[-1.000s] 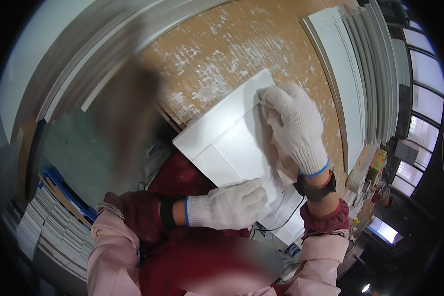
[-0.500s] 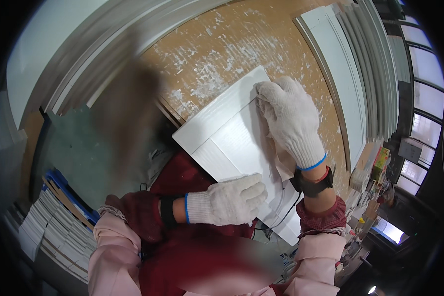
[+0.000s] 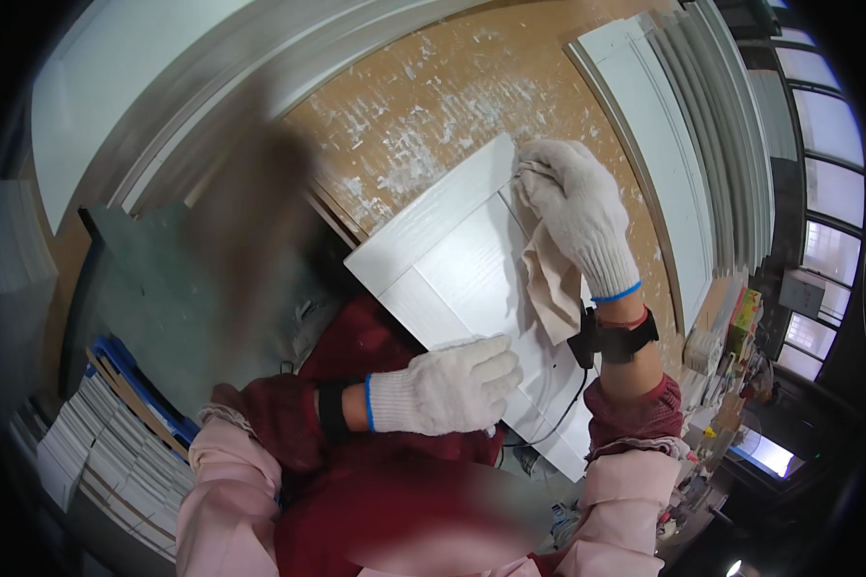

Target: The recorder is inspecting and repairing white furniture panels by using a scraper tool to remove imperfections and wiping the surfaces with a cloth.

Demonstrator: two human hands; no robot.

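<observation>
A white framed panel (image 3: 447,281), like a cabinet door, lies tilted across the near edge of the worktable and over my lap. My right hand (image 3: 579,207), in a white knit glove, is closed on a beige cloth (image 3: 552,284) at the panel's far right edge. The cloth hangs down from the fingers onto the panel. My left hand (image 3: 452,387), gloved the same way, lies flat on the panel's near left part with its fingers stretched out. A dark cable (image 3: 570,409) runs from the right wrist band across the panel.
The brown worktable (image 3: 433,87) is scuffed with white flakes. Stacked white panels stand on its right (image 3: 659,144) and long pale boards (image 3: 202,91) at the far left. More stacked strips (image 3: 125,452) sit at lower left. A brown blurred shape (image 3: 250,212) covers part of the left.
My right hand has shifted slightly right along the panel's edge, and more of the cloth shows below it. My left hand stays nearly in place on the panel.
</observation>
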